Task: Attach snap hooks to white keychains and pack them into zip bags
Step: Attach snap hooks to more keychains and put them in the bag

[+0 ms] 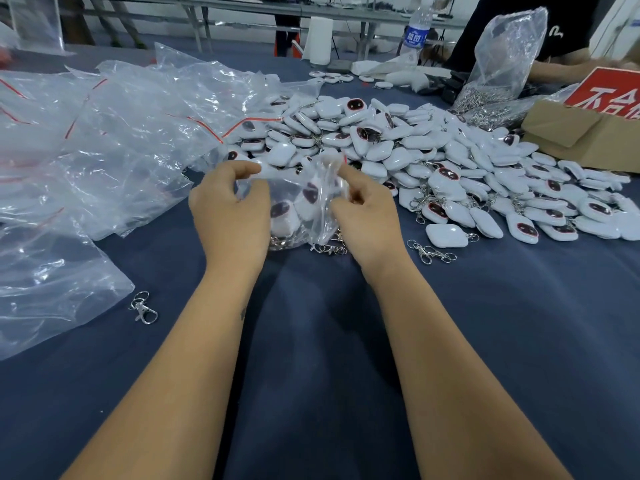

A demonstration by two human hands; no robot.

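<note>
Holding: one small clear zip bag (304,206) up between two hands, just above the table (311,341), in front of the keychain pile.
Left hand (230,216): grip pinches the bag's left upper edge, thumb and forefinger curled toward each other.
Right hand (363,213): grip pinches the bunched right side of the bag, fingers curled in on the plastic.
Bag contents: at least two white keychains (285,216) with dark faces show through the plastic; exact count cannot be told. Metal hooks hang at the bag's bottom.
Keychain pile (433,161): well over a hundred white pieces, too many to count, spread from table centre to the right edge of view.
Loose snap hooks: one (143,308) alone at left near the plastic edge; a cluster of two or three (431,252) right of the right wrist; a few more (329,249) under the held bag.
Empty zip bags (104,133): a heap of many, red-striped seals, covering the left side of the table.
Hook supply: one tall clear bag (502,64) of metal hooks at far right.
Cardboard box (581,133): one, right edge, a red sign (609,95) in it.
Water bottle (417,29): one, far side.
Open room: bare blue cloth around and between both forearms, down to the near edge.
</note>
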